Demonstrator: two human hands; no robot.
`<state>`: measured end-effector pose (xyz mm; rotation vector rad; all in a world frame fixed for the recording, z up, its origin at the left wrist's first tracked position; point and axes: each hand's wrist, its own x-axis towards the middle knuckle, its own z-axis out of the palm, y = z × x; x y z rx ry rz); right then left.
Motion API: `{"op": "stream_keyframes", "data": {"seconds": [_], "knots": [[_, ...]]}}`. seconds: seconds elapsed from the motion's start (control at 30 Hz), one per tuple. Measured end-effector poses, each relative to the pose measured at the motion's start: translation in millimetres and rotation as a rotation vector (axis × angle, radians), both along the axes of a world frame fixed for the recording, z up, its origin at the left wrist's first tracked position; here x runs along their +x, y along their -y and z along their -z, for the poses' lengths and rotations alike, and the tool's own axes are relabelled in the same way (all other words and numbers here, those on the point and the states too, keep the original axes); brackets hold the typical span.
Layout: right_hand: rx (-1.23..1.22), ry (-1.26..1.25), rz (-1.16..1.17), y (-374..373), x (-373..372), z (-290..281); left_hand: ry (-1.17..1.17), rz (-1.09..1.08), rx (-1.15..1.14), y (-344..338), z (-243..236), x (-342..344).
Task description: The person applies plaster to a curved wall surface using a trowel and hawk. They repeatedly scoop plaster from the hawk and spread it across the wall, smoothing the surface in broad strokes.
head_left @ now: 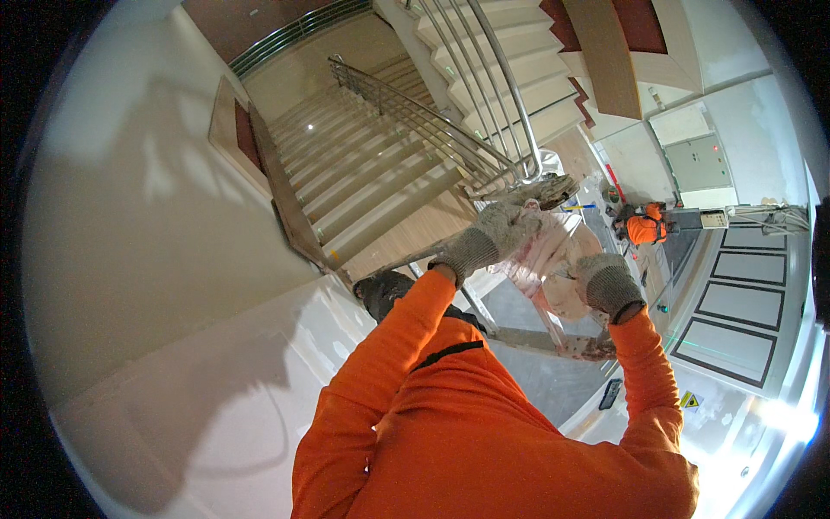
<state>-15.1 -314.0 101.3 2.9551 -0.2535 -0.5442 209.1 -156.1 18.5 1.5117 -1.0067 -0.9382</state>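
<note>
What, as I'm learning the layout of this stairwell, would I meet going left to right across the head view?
Pale wall → small dark-red wall panel → cream stairs → left gloved hand → pinkish smeared material → right gloved hand → grey wall cabinet.

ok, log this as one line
left hand: gloved, at pale sheeting; right hand: gloved, same sheeting; co-worker: orange clothing; stairs: beyond

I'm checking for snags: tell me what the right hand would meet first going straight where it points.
The gloved right hand would probably meet the pinkish crumpled material first; depth is unclear, so they may already touch.
</note>
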Motion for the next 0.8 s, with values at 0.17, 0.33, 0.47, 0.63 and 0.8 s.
{"op": "stream_keyframes", "data": {"seconds": [0.17, 0.33, 0.47, 0.63, 0.8], "knots": [[-0.012, 0.02, -0.008, 6.0, -5.4, 3.7, 0.154, -0.005, 0.026, -6.1, -14.5, 2.4], [0.009, -0.005, -0.02, 6.5, -16.3, 6.5, 0.428, 0.215, -0.526, -56.9, -25.8, -10.2], [0.057, 0.089, -0.11, -1.2, -13.9, -4.9, 0.556, 0.51, -0.172, -68.7, -31.9, -76.5], [0.075, 0.138, -0.123, 6.9, -36.3, 14.5, 0.424, 0.568, 0.028, -45.0, -17.9, -107.8], [0.103, 0.082, 0.003, 1.0, -30.1, 9.1, 0.484, 0.393, -0.121, -42.2, 4.4, -116.0]]}}
